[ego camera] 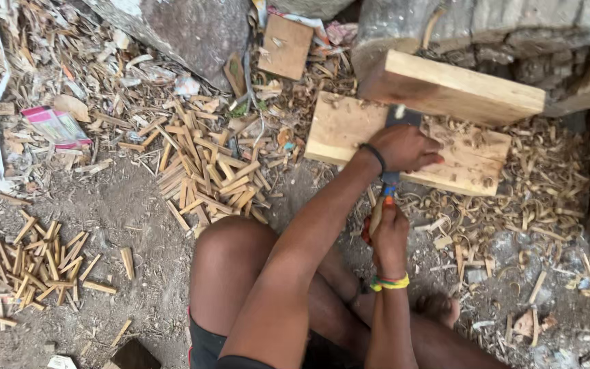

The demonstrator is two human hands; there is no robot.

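Head view, read from left to right. At lower left a small heap of cut wooden sticks (35,263) lies on the dirt ground (138,212); above it, at upper left, a crumpled wrapper (56,126) sits among shavings. A larger heap of sticks (206,167) fills the centre-left, below a grey stone (186,27) and a small square offcut (285,46).

Right of centre, a flat wooden board (339,126) rests on the ground, its far edge under a thicker plank (452,89) that leans against a log (500,27).

The left hand (404,147), a dark band at its wrist, lies palm down on the board, fingers curled over the blade end of a chisel (389,181). The right hand (389,232), with a yellow and green wristband, is wrapped tight around the chisel's handle, just below the board's near edge. Both grips are closed on the tool.

Judged from this pose, the cut goes best with the upper hand pressing the blade flat and steering while the lower hand pushes along the grain, away from the knees.

Open room: the board's right half is bare apart from curled shavings (513,198). The plank's edge closes off the far side, and the bare foot (438,307) lies near, below the handle.
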